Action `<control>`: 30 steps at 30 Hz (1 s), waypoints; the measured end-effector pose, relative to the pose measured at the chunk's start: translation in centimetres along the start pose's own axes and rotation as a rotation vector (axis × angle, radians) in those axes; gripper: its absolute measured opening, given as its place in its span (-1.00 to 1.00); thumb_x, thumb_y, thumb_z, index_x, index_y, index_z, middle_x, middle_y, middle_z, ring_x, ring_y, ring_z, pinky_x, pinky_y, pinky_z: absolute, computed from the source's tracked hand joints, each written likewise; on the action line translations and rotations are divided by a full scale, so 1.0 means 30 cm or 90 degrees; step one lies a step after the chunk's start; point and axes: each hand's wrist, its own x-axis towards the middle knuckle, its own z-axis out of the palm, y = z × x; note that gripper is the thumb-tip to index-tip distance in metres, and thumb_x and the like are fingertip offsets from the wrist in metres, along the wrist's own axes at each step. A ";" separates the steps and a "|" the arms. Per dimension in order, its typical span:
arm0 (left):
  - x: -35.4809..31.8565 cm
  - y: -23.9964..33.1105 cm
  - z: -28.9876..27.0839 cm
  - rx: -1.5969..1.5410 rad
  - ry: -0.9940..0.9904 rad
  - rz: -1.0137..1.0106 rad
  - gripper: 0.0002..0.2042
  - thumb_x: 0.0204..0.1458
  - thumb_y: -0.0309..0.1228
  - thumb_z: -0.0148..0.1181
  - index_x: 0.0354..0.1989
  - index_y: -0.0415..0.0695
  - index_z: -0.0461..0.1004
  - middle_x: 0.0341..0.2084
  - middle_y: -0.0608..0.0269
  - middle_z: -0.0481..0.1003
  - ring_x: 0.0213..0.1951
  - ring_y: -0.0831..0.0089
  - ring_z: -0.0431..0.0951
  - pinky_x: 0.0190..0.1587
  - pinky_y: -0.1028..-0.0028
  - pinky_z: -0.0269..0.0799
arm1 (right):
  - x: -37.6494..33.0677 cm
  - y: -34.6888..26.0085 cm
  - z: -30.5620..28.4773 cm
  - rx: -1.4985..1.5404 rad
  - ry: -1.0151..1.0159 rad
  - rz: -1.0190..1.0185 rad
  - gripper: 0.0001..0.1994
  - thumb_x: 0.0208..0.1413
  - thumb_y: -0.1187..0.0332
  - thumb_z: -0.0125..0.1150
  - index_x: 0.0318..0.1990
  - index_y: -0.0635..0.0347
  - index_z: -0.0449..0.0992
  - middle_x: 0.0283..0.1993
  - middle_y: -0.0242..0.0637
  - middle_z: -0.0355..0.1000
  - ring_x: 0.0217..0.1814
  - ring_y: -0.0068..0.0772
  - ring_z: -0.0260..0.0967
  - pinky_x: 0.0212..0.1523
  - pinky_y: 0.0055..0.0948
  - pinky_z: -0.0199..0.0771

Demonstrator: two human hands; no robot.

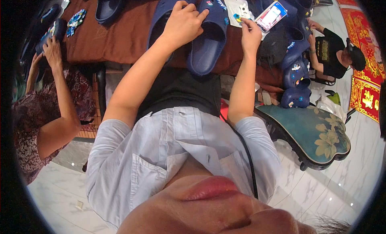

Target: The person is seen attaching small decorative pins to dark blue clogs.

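Two dark blue clogs lie side by side on a brown cloth table (120,41). My left hand (184,24) rests on top of them, fingers curled over the toe of the right clog (209,37) and beside the left clog (163,17). My right hand (250,33) pinches a small blue charm (237,17) at the edge of a white card of charms (238,9). Next to the card lies a phone (271,15) with a lit screen.
A person at the left (48,105) handles another dark clog (54,31). At the right, a person in black (333,53) sits by a heap of blue clogs (295,73). A green floral stool (317,133) stands on the marble floor.
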 end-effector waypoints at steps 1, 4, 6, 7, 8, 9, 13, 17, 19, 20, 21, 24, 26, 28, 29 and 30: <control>-0.001 -0.001 0.001 0.003 -0.001 0.000 -0.48 -0.22 -0.30 0.35 0.05 0.01 0.54 -0.37 0.41 0.58 -0.14 0.49 0.51 0.10 0.30 0.23 | -0.013 0.015 -0.019 -0.019 -0.005 0.055 -0.80 0.05 0.47 0.19 -0.18 0.17 0.66 -0.21 -0.08 0.56 -0.16 -0.09 0.48 -0.06 -0.24 0.43; -0.005 -0.004 -0.003 0.003 0.001 -0.002 -0.48 -0.23 -0.29 0.35 0.05 0.01 0.54 -0.36 0.40 0.58 -0.14 0.48 0.51 0.10 0.29 0.24 | -0.043 0.050 -0.054 -0.073 0.032 0.015 -0.81 0.04 0.47 0.21 -0.18 0.19 0.65 -0.23 -0.08 0.56 -0.21 -0.11 0.49 -0.07 -0.25 0.44; -0.005 -0.006 -0.002 0.003 0.004 0.000 -0.48 -0.23 -0.29 0.35 0.05 0.01 0.54 -0.36 0.39 0.58 -0.14 0.48 0.51 0.10 0.29 0.24 | -0.054 0.068 -0.069 -0.045 0.030 0.086 -0.82 0.04 0.47 0.22 -0.20 0.19 0.66 -0.23 -0.10 0.56 -0.18 -0.10 0.49 -0.02 -0.24 0.43; -0.001 -0.004 -0.002 0.002 0.009 0.004 -0.48 -0.23 -0.29 0.35 0.05 0.01 0.54 -0.37 0.39 0.58 -0.14 0.47 0.51 0.10 0.29 0.24 | -0.056 0.081 -0.083 -0.081 0.042 0.070 -0.82 0.03 0.47 0.22 -0.20 0.19 0.66 -0.23 -0.11 0.56 -0.16 -0.11 0.48 -0.01 -0.24 0.42; 0.003 0.000 -0.004 0.001 0.010 0.007 -0.48 -0.23 -0.29 0.35 0.05 0.01 0.54 -0.37 0.39 0.58 -0.14 0.47 0.51 0.10 0.29 0.24 | -0.057 0.094 -0.091 -0.116 0.053 0.055 -0.82 0.03 0.47 0.22 -0.21 0.18 0.66 -0.23 -0.12 0.56 -0.14 -0.11 0.47 0.01 -0.23 0.41; 0.003 0.001 -0.008 0.002 0.003 0.003 -0.48 -0.23 -0.29 0.35 0.05 0.01 0.54 -0.37 0.39 0.58 -0.14 0.47 0.51 0.09 0.29 0.24 | -0.056 0.093 -0.089 -0.114 0.052 0.056 -0.82 0.03 0.47 0.22 -0.21 0.18 0.66 -0.23 -0.12 0.56 -0.14 -0.11 0.47 0.01 -0.23 0.41; -0.001 -0.004 -0.002 0.009 -0.007 0.000 -0.47 -0.22 -0.29 0.36 0.06 0.02 0.52 -0.36 0.38 0.58 -0.13 0.46 0.51 0.09 0.28 0.24 | -0.026 0.087 -0.070 -0.123 0.044 0.055 -0.81 0.01 0.47 0.24 -0.20 0.18 0.66 -0.23 -0.13 0.55 -0.11 -0.10 0.44 0.01 -0.20 0.38; 0.000 -0.003 0.001 0.011 -0.009 0.001 -0.46 -0.22 -0.28 0.35 0.07 0.03 0.52 -0.35 0.38 0.59 -0.12 0.46 0.51 0.09 0.28 0.24 | 0.023 0.095 -0.038 -0.184 -0.004 -0.006 -0.79 -0.04 0.45 0.30 -0.19 0.18 0.65 -0.25 -0.09 0.53 -0.12 -0.04 0.40 0.00 -0.16 0.34; 0.000 -0.006 -0.002 0.003 -0.012 0.002 -0.46 -0.21 -0.29 0.35 0.08 0.03 0.51 -0.35 0.37 0.59 -0.11 0.46 0.51 0.09 0.27 0.24 | 0.042 0.083 -0.017 -0.223 -0.011 -0.050 -0.77 -0.07 0.44 0.33 -0.19 0.19 0.65 -0.25 -0.06 0.52 -0.11 -0.01 0.39 0.01 -0.14 0.32; -0.001 -0.005 -0.003 0.004 -0.013 0.003 -0.46 -0.21 -0.29 0.35 0.08 0.03 0.51 -0.35 0.37 0.59 -0.11 0.46 0.51 0.09 0.27 0.24 | 0.048 0.080 -0.006 -0.263 -0.018 -0.094 -0.76 -0.09 0.43 0.36 -0.19 0.19 0.65 -0.25 -0.04 0.51 -0.10 0.02 0.37 0.01 -0.13 0.31; -0.002 -0.005 -0.005 0.005 -0.008 0.003 -0.46 -0.21 -0.29 0.35 0.08 0.03 0.51 -0.34 0.37 0.59 -0.11 0.46 0.51 0.09 0.27 0.24 | 0.053 0.082 0.005 -0.285 -0.020 -0.110 -0.73 -0.12 0.41 0.40 -0.20 0.22 0.64 -0.23 -0.02 0.50 -0.06 0.04 0.36 0.00 -0.13 0.33; -0.004 -0.004 -0.004 0.001 -0.003 0.002 -0.46 -0.21 -0.30 0.35 0.08 0.03 0.51 -0.35 0.37 0.59 -0.11 0.45 0.51 0.09 0.26 0.24 | 0.060 0.082 0.021 -0.312 -0.051 -0.051 -0.74 -0.12 0.41 0.40 -0.21 0.25 0.64 -0.23 0.01 0.50 -0.08 0.06 0.37 -0.03 -0.11 0.35; -0.004 -0.006 -0.004 -0.004 -0.005 0.001 -0.46 -0.21 -0.30 0.35 0.08 0.02 0.52 -0.35 0.37 0.58 -0.12 0.45 0.51 0.09 0.26 0.24 | 0.064 0.088 0.021 -0.287 -0.068 -0.009 -0.75 -0.12 0.42 0.40 -0.24 0.27 0.63 -0.24 0.03 0.49 -0.09 0.07 0.37 -0.05 -0.10 0.35; -0.004 -0.005 -0.008 -0.011 -0.001 0.006 -0.46 -0.22 -0.30 0.36 0.07 0.01 0.52 -0.36 0.37 0.58 -0.12 0.46 0.51 0.09 0.26 0.24 | 0.060 0.100 0.018 -0.264 -0.088 0.034 -0.77 -0.13 0.42 0.40 -0.26 0.28 0.62 -0.25 0.04 0.49 -0.10 0.08 0.38 -0.07 -0.08 0.35; -0.003 -0.005 -0.009 -0.012 -0.001 0.005 -0.46 -0.22 -0.30 0.36 0.07 0.01 0.52 -0.36 0.37 0.58 -0.12 0.46 0.51 0.09 0.26 0.24 | 0.055 0.108 0.017 -0.263 -0.076 0.026 -0.79 -0.12 0.42 0.40 -0.29 0.30 0.61 -0.26 0.05 0.47 -0.11 0.09 0.38 -0.09 -0.07 0.35; -0.003 -0.005 -0.009 -0.013 0.001 0.004 -0.47 -0.22 -0.30 0.36 0.06 0.01 0.53 -0.36 0.37 0.58 -0.12 0.46 0.51 0.09 0.26 0.24 | 0.050 0.111 0.016 -0.262 -0.064 0.018 -0.80 -0.11 0.42 0.40 -0.32 0.31 0.59 -0.28 0.05 0.46 -0.13 0.09 0.38 -0.10 -0.06 0.35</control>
